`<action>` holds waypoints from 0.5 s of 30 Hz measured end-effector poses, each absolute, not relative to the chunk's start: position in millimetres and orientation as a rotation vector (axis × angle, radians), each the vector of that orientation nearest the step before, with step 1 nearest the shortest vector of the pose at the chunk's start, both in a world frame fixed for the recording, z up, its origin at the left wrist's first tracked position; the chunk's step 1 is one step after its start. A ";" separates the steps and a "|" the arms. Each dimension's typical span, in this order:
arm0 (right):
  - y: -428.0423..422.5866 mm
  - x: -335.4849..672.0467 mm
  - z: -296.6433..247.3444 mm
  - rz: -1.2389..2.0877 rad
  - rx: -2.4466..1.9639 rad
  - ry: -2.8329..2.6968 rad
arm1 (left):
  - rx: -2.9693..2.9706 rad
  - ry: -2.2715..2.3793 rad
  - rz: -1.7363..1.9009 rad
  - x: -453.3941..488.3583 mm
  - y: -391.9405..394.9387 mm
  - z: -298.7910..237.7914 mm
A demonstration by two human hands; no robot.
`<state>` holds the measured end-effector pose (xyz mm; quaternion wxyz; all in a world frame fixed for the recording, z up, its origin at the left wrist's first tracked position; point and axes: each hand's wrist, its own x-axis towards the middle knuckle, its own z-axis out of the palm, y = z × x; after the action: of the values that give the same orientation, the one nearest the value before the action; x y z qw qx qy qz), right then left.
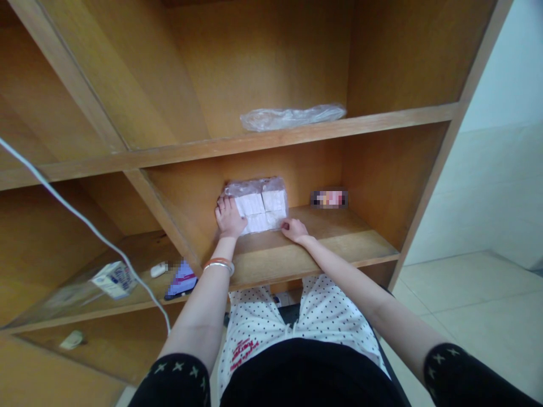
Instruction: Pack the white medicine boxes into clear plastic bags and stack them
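Pack: plastic-wrapped block of white paper packets [258, 204], lying on wooden shelf [263, 263], against back panel, toward shelf's left end
Left hand [230, 218]: on pack's left end, at 9 o'clock; fingers spread, pressing flat, no pinch
Right hand [294, 229]: at pack's lower right corner, 4 o'clock; fingers curled, touching or just beside it, grip cannot be told
Same shelf: small blurred packet [328, 198], 3 o'clock, well apart
Shelf above: crumpled clear plastic bag [292, 117], 12 o'clock
Lower left shelf: small white-and-blue carton [114, 280], blurred blue-and-white item [181, 280], 8 o'clock
Left wrist: bangles [219, 265]
Cable: white cord [87, 223], 9 o'clock
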<state>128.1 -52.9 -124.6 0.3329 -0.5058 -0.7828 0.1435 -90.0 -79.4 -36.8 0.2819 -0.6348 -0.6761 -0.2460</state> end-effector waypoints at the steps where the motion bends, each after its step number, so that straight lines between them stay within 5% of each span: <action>1: -52.5 127.9 -124.8 0.373 -1.322 -2.043 | -1.693 -1.800 -0.669 -89.7 -79.4 -36.1; 15: -51.4 127.6 -124.1 0.366 -1.331 -2.056 | -1.791 -2.002 -0.811 -93.9 -24.0 40.4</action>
<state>127.6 -51.4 -124.1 0.3266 -0.5081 -0.7847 0.1395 -93.9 -24.0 40.4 0.1671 -0.6295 -0.7033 -0.2849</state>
